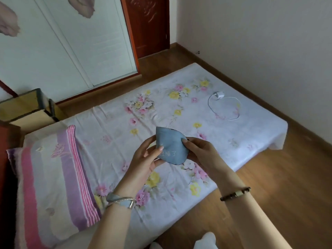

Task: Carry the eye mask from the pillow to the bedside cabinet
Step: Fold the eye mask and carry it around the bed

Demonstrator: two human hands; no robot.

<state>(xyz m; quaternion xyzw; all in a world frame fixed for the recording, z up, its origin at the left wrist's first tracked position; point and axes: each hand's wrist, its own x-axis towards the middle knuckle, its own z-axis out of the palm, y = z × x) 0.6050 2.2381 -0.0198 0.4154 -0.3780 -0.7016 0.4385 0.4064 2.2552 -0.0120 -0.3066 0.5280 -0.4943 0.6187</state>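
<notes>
A blue-grey eye mask with pale lettering is held up over the middle of the bed, folded or bent. My left hand grips its lower left edge and my right hand pinches its right edge. The pillow, striped pink, purple and white, lies at the left end of the bed with nothing on it. The bedside cabinet, light wood with dark edges, stands at the far left beyond the pillow, on the other side of the bed from me.
The bed has a floral sheet. A white charger with a coiled cable lies on its far right part. A white wardrobe and dark red door stand behind. Wooden floor runs along the right.
</notes>
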